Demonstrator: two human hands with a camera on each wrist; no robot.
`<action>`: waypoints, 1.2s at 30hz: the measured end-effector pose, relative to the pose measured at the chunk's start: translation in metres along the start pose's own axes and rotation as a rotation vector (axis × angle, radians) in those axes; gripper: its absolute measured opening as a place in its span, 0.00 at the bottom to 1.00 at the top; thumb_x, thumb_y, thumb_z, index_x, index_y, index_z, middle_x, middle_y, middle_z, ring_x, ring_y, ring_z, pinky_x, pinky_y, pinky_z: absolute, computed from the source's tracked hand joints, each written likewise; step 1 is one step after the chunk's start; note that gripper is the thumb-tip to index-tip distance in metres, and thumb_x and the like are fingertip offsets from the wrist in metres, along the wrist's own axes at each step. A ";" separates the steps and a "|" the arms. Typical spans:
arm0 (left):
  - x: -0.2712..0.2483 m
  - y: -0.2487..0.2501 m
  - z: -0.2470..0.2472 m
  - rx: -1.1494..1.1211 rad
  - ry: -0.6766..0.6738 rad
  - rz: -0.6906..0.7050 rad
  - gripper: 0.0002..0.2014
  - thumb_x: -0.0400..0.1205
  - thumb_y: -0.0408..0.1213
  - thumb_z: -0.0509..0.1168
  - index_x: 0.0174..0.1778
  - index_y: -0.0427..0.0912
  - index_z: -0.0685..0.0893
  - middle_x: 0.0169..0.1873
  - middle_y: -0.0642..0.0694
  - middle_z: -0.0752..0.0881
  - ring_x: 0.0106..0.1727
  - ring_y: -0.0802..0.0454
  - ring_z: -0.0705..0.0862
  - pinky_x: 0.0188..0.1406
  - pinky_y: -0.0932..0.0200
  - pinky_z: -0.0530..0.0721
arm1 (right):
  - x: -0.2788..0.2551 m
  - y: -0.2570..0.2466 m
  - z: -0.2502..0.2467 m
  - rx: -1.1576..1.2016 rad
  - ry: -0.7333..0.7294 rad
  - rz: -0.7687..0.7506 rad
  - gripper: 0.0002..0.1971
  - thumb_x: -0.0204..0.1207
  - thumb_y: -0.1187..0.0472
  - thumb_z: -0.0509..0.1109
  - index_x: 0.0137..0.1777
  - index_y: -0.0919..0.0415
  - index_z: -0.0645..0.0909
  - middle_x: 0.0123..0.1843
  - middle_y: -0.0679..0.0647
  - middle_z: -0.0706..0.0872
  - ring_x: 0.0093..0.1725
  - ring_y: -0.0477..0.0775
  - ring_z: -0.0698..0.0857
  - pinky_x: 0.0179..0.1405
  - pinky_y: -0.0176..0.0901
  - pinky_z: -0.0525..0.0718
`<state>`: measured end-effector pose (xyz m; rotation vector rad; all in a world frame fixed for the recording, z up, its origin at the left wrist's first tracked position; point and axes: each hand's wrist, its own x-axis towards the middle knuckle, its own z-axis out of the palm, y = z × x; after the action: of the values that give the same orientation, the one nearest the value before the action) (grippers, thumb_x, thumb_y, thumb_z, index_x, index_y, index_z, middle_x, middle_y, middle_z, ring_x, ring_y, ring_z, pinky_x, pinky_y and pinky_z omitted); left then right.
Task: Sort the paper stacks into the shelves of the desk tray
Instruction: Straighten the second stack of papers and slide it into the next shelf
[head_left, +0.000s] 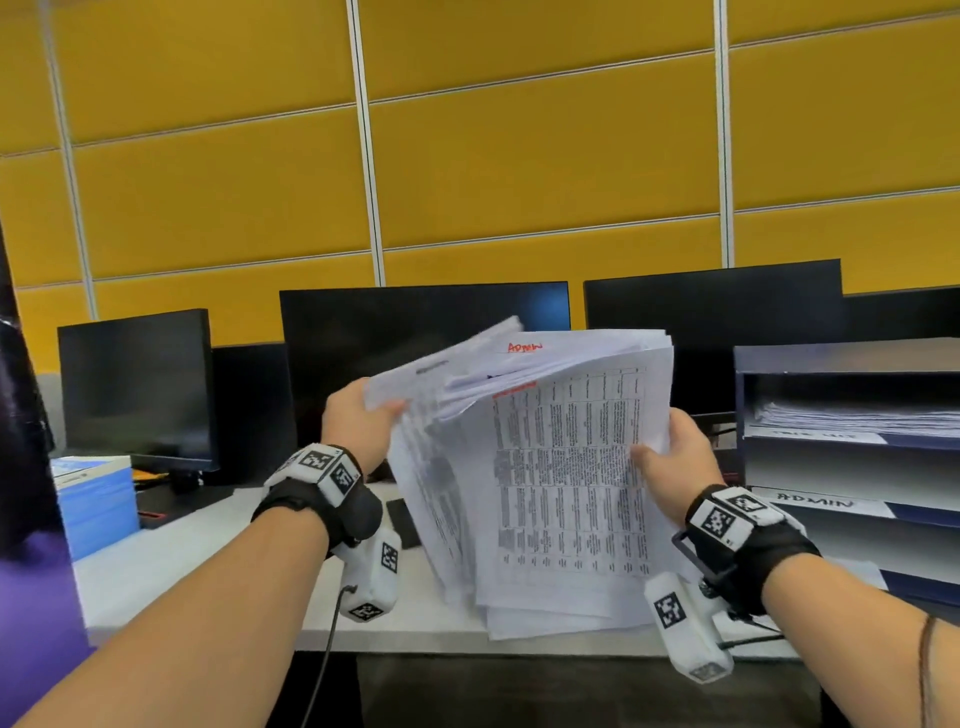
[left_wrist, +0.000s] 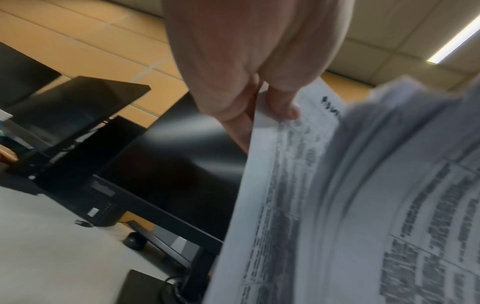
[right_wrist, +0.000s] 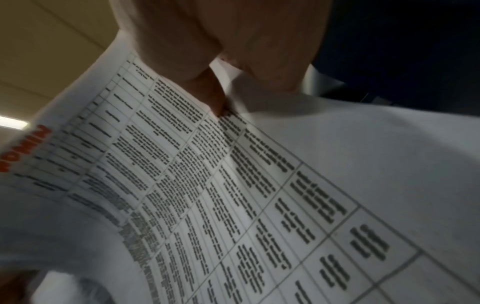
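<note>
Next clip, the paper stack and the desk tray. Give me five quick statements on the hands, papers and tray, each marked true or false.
1. Both hands grip the paper stack. True: left hand, right hand.
2. The stack lies flat on the desk. False: it is held up, sheets fanning apart.
3. A sheet in the stack bears "ADMIN" in red. True.
4. The desk tray stands to the person's left. False: right.
5. The tray's top shelf is empty. False: papers lie in it.

— What's up in the air?
— A paper stack (head_left: 545, 467), fanned, over the desk's (head_left: 208, 561) front edge — left hand (head_left: 358, 421) grips its left edge, right hand (head_left: 675, 457) its right.
— And the desk tray (head_left: 852, 467)?
— At the desk's right end, papers on its top shelf.
</note>
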<state>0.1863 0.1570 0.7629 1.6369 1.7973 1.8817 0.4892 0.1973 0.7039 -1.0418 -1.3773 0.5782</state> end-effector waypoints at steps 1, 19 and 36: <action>-0.002 0.005 0.007 -0.038 -0.060 0.033 0.09 0.80 0.31 0.67 0.53 0.36 0.87 0.50 0.43 0.89 0.54 0.42 0.87 0.59 0.45 0.84 | 0.001 0.000 0.004 0.012 -0.020 -0.001 0.18 0.78 0.72 0.66 0.66 0.60 0.74 0.61 0.53 0.83 0.58 0.51 0.81 0.59 0.47 0.81; 0.000 -0.015 0.051 -0.626 -0.391 -0.364 0.22 0.86 0.56 0.53 0.48 0.44 0.86 0.45 0.42 0.91 0.53 0.42 0.87 0.67 0.41 0.81 | 0.020 0.027 0.029 0.047 -0.004 -0.005 0.18 0.76 0.72 0.67 0.66 0.59 0.76 0.63 0.56 0.85 0.59 0.52 0.84 0.54 0.44 0.82; -0.019 -0.038 0.056 -0.225 -0.519 0.004 0.29 0.75 0.23 0.72 0.72 0.41 0.75 0.61 0.46 0.86 0.63 0.49 0.84 0.62 0.52 0.85 | 0.015 0.021 0.033 0.026 0.241 0.046 0.15 0.77 0.72 0.65 0.62 0.61 0.77 0.61 0.58 0.85 0.54 0.55 0.83 0.50 0.42 0.79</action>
<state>0.2112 0.1944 0.7084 1.8198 1.3234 1.4127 0.4645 0.2280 0.6895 -1.0873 -1.1352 0.4854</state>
